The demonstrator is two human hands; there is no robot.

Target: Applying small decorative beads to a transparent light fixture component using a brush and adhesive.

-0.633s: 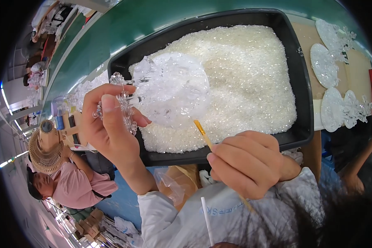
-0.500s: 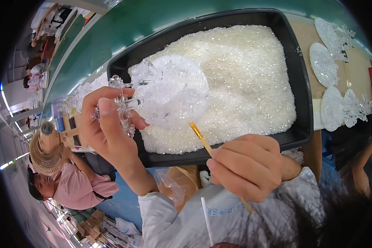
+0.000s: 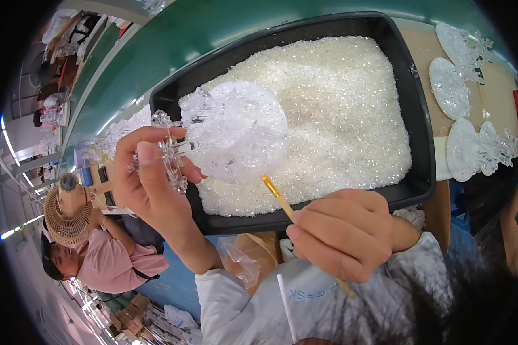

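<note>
The clear ornament [image 3: 242,129] is left of centre in the frame, held over the left part of a black tray [image 3: 421,115] filled with pale, glittering chips [image 3: 342,109]. Its broad, round base looks frosted white, almost the colour of the chips behind it, with a grainy, sparkling face and a thin, brighter rim along the upper right. Glassy, transparent stems run from the base toward the left of the frame, ending in a knobbly, beaded cluster that catches the light; some dark reflections streak the stems.

The left hand [image 3: 155,183] has its grip clamped on that beaded end, thumb and fingers around it. The right hand [image 3: 348,233], lower and right of centre, has its grip closed on a slim brush [image 3: 280,201] with a gold ferrule. The brush tip is just beside the base's lower edge; whether they touch, I cannot tell.

The tray rests on a green tabletop [image 3: 213,37]. Similar clear pieces [image 3: 450,89] stand at the right of the frame.
</note>
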